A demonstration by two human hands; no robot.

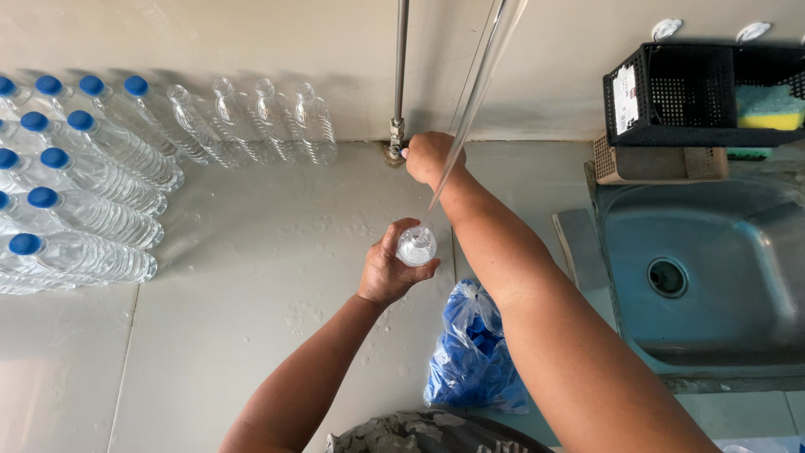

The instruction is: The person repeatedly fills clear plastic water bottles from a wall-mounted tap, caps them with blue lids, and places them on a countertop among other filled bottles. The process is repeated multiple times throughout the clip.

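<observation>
The left hand [387, 270] grips a clear plastic bottle [416, 246] seen from above, fingers and thumb wrapped round its body just under the open mouth, holding it upright above the wet grey counter [251, 277]. A clear hose [474, 101] runs down from the top of the view and ends at the bottle mouth; water appears to foam white inside the neck, though the glare makes this uncertain. The right hand [428, 157] is closed over a tap valve [394, 138] at the foot of a metal pipe [402, 59] fixed to the wall, fingers curled together on the valve handle, which is mostly hidden. At the left, capped bottles with blue caps [84, 193] stand in rows on the counter, and just beside them, along the wall, a row of uncapped empty bottles [251, 122]. Near the person's body, below the right forearm, lies a clear bag of blue caps [474, 352]. To the right is a steel sink [713, 268] with its drain, and above it a black plastic basket [688, 96] holding a yellow-green sponge [770, 107].
</observation>
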